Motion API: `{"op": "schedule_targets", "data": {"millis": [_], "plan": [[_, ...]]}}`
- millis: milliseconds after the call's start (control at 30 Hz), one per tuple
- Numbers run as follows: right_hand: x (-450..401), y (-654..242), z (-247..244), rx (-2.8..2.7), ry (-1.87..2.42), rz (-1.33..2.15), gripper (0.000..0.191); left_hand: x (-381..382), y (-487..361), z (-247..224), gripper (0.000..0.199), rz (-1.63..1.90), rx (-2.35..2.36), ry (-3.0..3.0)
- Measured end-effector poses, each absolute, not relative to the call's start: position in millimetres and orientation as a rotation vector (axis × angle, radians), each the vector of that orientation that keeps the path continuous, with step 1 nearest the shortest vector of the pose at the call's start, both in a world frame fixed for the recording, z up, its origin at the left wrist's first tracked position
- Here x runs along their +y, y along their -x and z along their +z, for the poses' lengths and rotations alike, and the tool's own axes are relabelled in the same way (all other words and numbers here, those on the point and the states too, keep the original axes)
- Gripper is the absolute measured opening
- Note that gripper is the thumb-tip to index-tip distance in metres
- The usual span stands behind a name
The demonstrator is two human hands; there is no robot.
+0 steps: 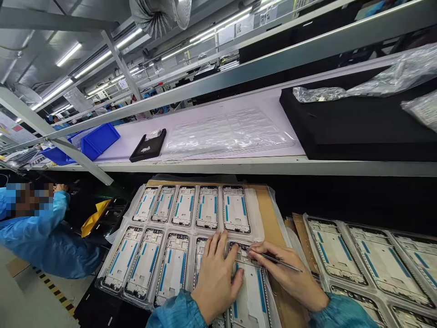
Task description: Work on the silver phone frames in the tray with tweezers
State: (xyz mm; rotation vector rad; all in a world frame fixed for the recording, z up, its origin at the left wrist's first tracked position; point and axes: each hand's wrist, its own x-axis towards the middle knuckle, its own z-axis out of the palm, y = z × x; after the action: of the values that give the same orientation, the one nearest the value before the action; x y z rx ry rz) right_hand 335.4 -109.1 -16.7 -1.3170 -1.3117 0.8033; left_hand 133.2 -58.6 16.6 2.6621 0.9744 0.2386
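My right hand [290,273] is closed in a pinch on slim metal tweezers [282,262], their back end pointing right. Its fingertips are at the top edge of a phone frame [251,291], a pale metal plate with a black rim and blue strips. My left hand [218,275] lies flat with fingers spread across this frame and the neighbouring phone frame [200,257], covering part of both. The tweezers' tips are too small to make out. Several more such frames sit in two rows in a clear plastic tray [254,207] on brown cardboard [269,209].
A second tray of phone frames [336,248] stands at the right. On the shelf above lie a clear plastic tray [225,132], a small black box [148,145], blue bins [99,140] and a large black tray [358,123] with plastic bags. A co-worker in blue [51,246] sits at left.
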Motion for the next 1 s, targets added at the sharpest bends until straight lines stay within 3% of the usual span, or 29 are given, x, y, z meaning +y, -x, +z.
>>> {"op": "schedule_targets", "data": {"millis": [333, 533, 667, 767, 1000], "plan": [[-113.6, -333.6, -21.7, -1.269, 1.333, 0.745, 0.033, -59.9, -147.3, 27.0, 0.048, 0.071, 1.029, -2.797], [-126.6, -345.7, -13.7, -1.033, 1.43, 0.715, 0.038, -54.2, -154.8, 20.6, 0.045, 0.226, 1.029, -2.767], [-121.7, -328.8, 1.1, -1.61, 1.458, 0.514, 0.03, -51.4, -142.2, 26.2, 0.057, 0.359, 0.936, -2.57], [-113.5, -312.1, -7.6, -1.953, 1.702, 0.146, 0.04, -49.9, -110.5, 34.5, 0.065, 0.408, 0.932, -2.447], [-113.3, -317.1, -55.1, -2.088, 1.758, -0.211, 0.045, -55.7, -24.3, -2.2, 0.068, 0.359, 1.25, -2.441]]}}
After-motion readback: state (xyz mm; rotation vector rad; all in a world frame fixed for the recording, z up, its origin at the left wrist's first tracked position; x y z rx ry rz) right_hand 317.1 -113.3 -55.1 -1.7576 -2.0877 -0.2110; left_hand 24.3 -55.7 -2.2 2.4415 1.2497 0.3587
